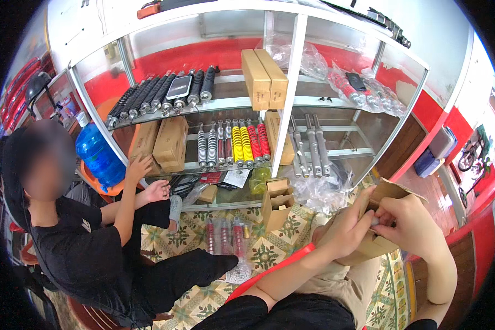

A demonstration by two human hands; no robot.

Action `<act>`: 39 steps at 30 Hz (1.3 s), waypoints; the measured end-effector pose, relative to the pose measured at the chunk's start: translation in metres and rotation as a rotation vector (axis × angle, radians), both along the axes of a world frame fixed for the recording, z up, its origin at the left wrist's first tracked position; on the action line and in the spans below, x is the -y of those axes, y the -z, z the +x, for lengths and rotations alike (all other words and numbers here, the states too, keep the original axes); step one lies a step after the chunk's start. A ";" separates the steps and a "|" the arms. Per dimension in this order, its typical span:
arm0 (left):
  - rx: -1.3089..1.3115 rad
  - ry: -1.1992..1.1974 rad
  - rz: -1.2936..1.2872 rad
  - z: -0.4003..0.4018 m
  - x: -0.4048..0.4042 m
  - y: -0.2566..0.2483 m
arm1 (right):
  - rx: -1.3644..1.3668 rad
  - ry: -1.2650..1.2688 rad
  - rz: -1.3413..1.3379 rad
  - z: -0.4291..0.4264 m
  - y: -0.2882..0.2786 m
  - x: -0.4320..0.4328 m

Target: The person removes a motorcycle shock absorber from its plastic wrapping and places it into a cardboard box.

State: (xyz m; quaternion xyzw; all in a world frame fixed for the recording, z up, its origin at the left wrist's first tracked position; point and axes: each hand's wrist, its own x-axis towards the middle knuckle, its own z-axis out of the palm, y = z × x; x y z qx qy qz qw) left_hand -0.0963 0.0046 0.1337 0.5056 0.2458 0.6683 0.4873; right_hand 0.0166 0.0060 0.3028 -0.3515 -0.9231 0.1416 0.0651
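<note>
An open cardboard box (373, 251) rests on my lap, its flaps raised. My left hand (346, 235) grips the box's near left side, with fingers along the flap. My right hand (410, 222) reaches into the opening. Its thumb and fingers pinch a small whitish item (374, 221), mostly hidden by the fingers, so its kind is unclear. What else lies inside the box cannot be seen.
A glass display cabinet (299, 82) holds black shock absorbers (159, 93), coloured ones (241, 142) and fork tubes (311, 144). An open carton (277, 206) and wrapped red shock absorbers (225, 237) stand on the tiled floor. A seated person (78, 247) touches a shelf box (146, 136).
</note>
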 end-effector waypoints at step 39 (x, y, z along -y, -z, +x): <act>0.022 0.028 0.146 0.000 -0.004 0.001 | -0.017 -0.029 0.030 0.009 0.006 -0.005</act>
